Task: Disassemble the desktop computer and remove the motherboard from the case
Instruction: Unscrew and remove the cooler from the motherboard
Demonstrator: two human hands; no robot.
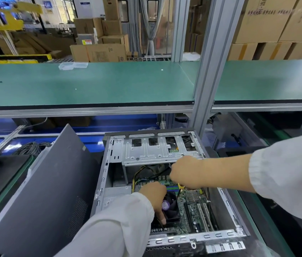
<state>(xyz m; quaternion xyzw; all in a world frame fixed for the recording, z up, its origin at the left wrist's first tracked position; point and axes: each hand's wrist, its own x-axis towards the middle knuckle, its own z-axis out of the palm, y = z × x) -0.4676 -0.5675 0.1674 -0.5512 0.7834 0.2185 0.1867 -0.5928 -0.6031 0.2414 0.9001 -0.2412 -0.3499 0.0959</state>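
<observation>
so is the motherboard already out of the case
No, the motherboard lies inside the open case, with the left hand on its fan.

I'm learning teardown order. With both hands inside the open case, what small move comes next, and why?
Probably pull the right hand up to free the connector it seems to pinch beside the yellow cables. The left hand braces at the fan, and the motherboard still looks wired.

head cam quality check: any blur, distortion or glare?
Head view: wide-angle bowing bends the green shelf edge and aluminium post; motion blur smears the top corners' boxes; both hands and the motherboard read sharp; lighting is even, no strong glare.
</observation>
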